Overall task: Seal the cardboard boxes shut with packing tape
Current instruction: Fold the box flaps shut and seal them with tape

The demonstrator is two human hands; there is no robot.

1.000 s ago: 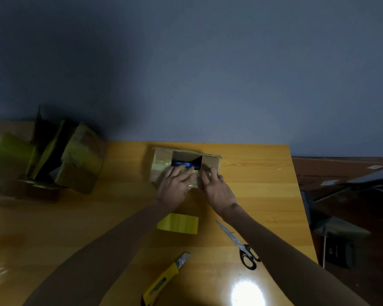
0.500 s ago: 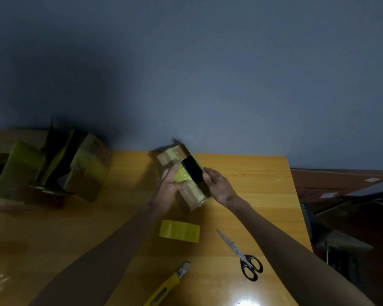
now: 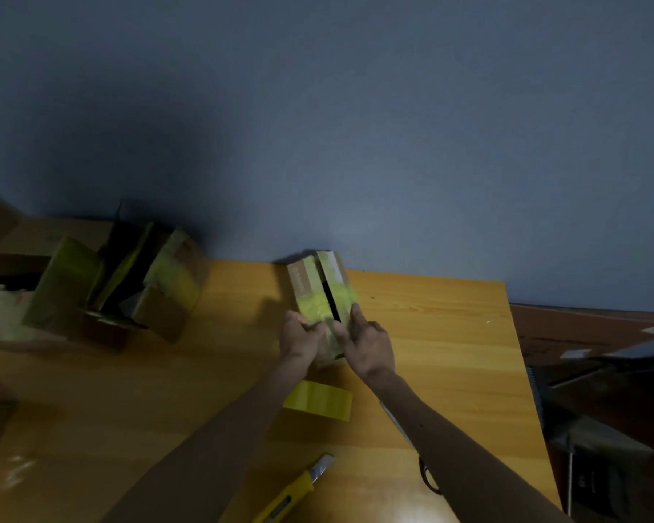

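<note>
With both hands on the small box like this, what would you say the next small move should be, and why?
Probably squeeze the two flaps together: the small box, held by the left hand and right hand, shows a dark gap along its top seam, and the yellow tape roll lies on the table.

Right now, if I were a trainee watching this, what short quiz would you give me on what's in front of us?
1. True or false: the small box shows a dark gap between its top flaps.
2. Which tool lies partly hidden under the right forearm? A. scissors B. tape roll C. utility knife
3. How many hands grip the small box?

Key
1. True.
2. A.
3. Two: the left hand and the right hand.
</note>
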